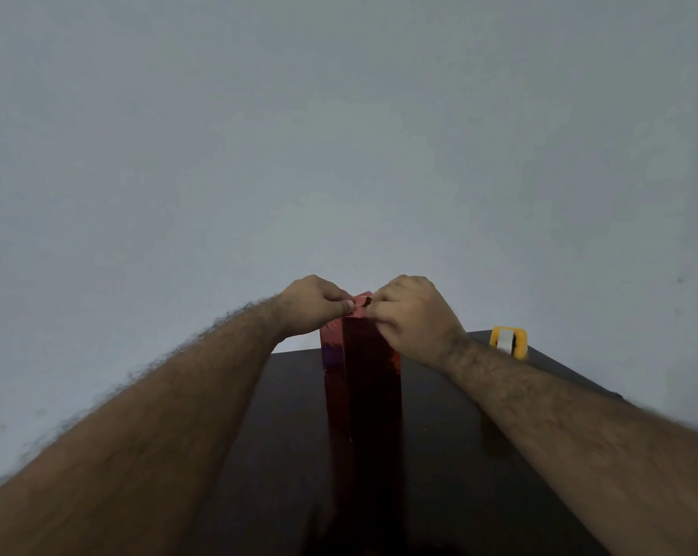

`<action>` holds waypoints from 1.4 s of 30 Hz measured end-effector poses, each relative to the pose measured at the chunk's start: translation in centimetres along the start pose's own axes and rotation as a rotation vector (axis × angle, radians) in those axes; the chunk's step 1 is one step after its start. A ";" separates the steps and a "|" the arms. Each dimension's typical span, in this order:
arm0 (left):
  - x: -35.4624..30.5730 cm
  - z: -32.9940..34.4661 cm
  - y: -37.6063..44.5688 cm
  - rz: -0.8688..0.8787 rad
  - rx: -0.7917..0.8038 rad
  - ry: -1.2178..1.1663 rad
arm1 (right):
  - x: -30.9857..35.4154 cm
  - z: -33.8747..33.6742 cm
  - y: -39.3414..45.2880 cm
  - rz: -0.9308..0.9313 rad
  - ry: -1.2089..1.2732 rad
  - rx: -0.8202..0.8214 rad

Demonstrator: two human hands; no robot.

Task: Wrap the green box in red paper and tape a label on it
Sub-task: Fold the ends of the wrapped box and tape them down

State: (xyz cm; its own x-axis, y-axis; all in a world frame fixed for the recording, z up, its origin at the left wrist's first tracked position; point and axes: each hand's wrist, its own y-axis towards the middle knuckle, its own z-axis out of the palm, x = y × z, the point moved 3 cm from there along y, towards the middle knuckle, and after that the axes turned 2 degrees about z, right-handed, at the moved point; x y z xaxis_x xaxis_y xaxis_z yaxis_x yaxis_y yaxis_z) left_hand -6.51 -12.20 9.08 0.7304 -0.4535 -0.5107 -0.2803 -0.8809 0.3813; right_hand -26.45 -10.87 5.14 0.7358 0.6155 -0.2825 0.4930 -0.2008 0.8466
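A tall box wrapped in shiny red paper (363,387) stands upright on the dark table (459,435). No green shows through the wrapping. My left hand (311,302) and my right hand (411,315) are both at the top end of the box, fingers curled, pinching the red paper flaps there. A small folded piece of paper sticks up between the fingertips. No label is in view.
A yellow tape dispenser (508,341) with a white roll sits at the table's far right corner, behind my right wrist. A plain grey wall fills the background. The table's far edge runs just behind the box.
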 end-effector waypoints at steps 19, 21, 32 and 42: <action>-0.1 -0.2 0.3 -0.011 0.035 -0.042 | -1.7 -2.2 -1.4 -0.070 -0.115 -0.008; 0.0 -0.2 0.3 -0.021 0.027 -0.050 | -1.7 -2.5 -1.4 -0.098 -0.122 -0.085; -0.4 -0.1 0.0 -0.041 -0.004 -0.183 | -3.7 -3.0 -3.9 0.188 -0.037 -0.038; -7.7 0.4 -0.9 0.252 -0.324 -0.055 | -8.8 -2.5 -13.7 0.929 -0.023 0.184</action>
State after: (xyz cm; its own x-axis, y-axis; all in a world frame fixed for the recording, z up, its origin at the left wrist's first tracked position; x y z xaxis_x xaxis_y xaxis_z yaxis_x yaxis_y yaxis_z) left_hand -12.13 -7.93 12.33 0.6267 -0.6641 -0.4076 -0.2293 -0.6571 0.7181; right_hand -40.82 -11.64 -2.91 0.8785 0.1345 0.4585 -0.2306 -0.7210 0.6534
